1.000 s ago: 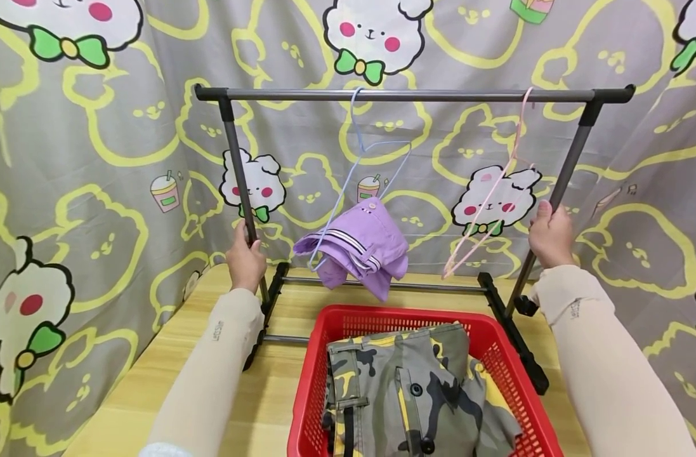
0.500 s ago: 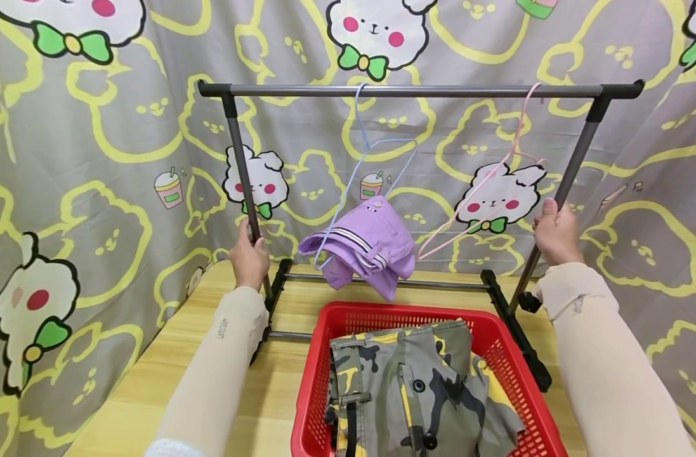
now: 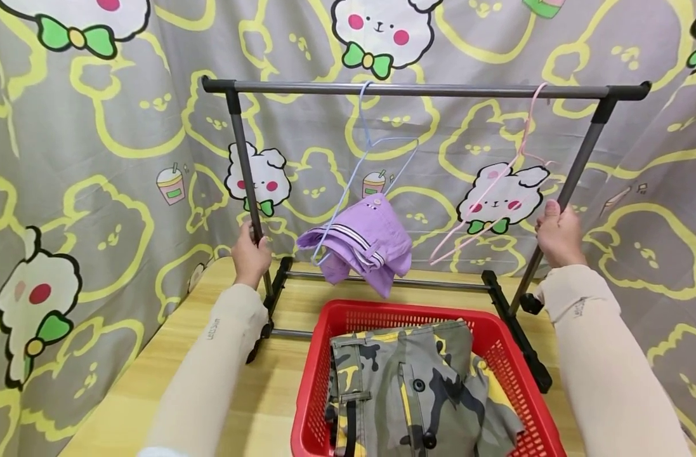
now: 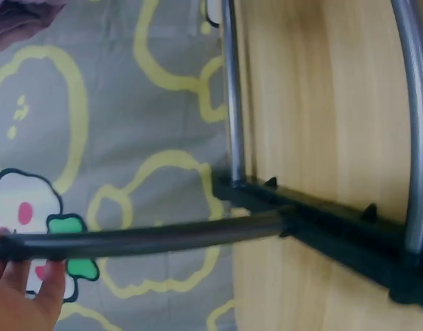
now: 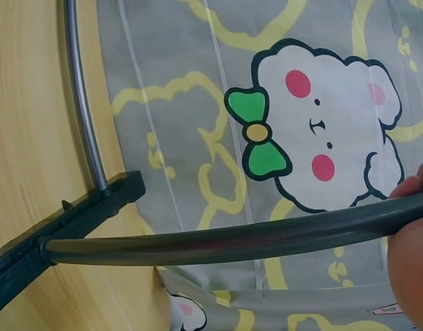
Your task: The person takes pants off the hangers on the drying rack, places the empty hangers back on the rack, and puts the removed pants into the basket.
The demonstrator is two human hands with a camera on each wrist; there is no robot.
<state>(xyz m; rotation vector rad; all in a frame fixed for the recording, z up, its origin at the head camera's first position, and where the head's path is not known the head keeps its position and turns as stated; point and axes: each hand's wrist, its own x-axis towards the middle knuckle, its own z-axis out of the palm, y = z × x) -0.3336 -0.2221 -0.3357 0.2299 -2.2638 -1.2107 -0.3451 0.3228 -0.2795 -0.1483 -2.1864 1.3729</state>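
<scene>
A grey metal clothes rack point(image 3: 439, 91) with black feet stands on the table, and both hands hold its uprights. My left hand point(image 3: 252, 255) grips the left post, fingers behind the tube point(image 4: 149, 239) in the left wrist view. On the other side, my right hand point(image 3: 560, 235) is wrapped round the right post point(image 5: 218, 243), thumb pointing up along it. From the top bar hangs a blue hanger point(image 3: 353, 172) carrying purple shorts point(image 3: 376, 238) with a striped waistband. Farther right, a bare pink hanger point(image 3: 522, 150) hangs at an angle, close to the right post.
A red plastic basket point(image 3: 393, 310) sits in front of the rack, partly between its feet, holding camouflage trousers point(image 3: 382, 381). Under everything is a light wooden table point(image 3: 148, 387). A grey curtain point(image 3: 302, 47) with cartoon prints hangs close behind and along the sides.
The pink hanger has swung, its lower end going left and then slightly back. Rack, basket and hands shift a little together in the view. Both hands keep their grip on the posts.
</scene>
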